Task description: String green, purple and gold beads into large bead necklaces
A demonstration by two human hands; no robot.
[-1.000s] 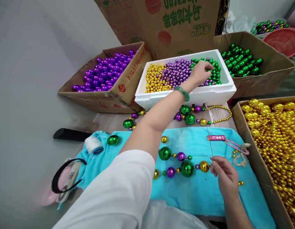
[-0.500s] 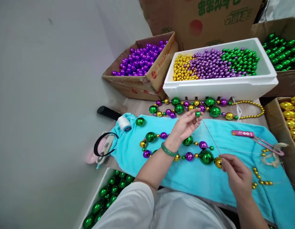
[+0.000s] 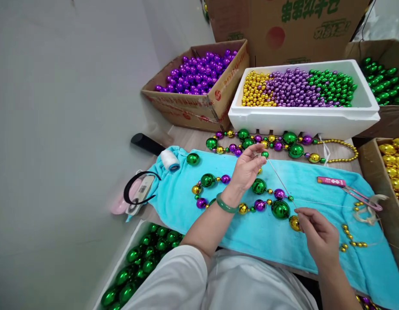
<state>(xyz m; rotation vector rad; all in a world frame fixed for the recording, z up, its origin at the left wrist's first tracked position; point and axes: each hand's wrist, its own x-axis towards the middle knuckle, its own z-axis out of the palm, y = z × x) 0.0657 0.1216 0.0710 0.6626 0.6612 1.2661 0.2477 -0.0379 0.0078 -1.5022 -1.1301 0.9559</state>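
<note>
My left hand (image 3: 247, 168) pinches a small green bead (image 3: 265, 154) at the tip of a long thin needle (image 3: 281, 182). A green bangle (image 3: 225, 205) sits on that wrist. My right hand (image 3: 317, 236) pinches the needle's lower end, close to a gold bead (image 3: 294, 222). A part-strung strand of green, purple and gold beads (image 3: 259, 205) lies under both hands on a turquoise towel (image 3: 276, 241). Thread runs right from the needle across the towel.
A white foam box (image 3: 302, 120) holds small gold, purple and green beads. Cardboard boxes hold purple balls (image 3: 199, 73), green balls (image 3: 381, 77) and gold balls (image 3: 394, 161). A finished strand (image 3: 283, 144), thread spool (image 3: 169, 160), pink scissors (image 3: 347, 189) and a box of green balls (image 3: 137, 267) surround the towel.
My left hand left the foam box's green beads and came back with one small green bead to the needle tip. The view swung left and down. My right hand stayed on the needle.
</note>
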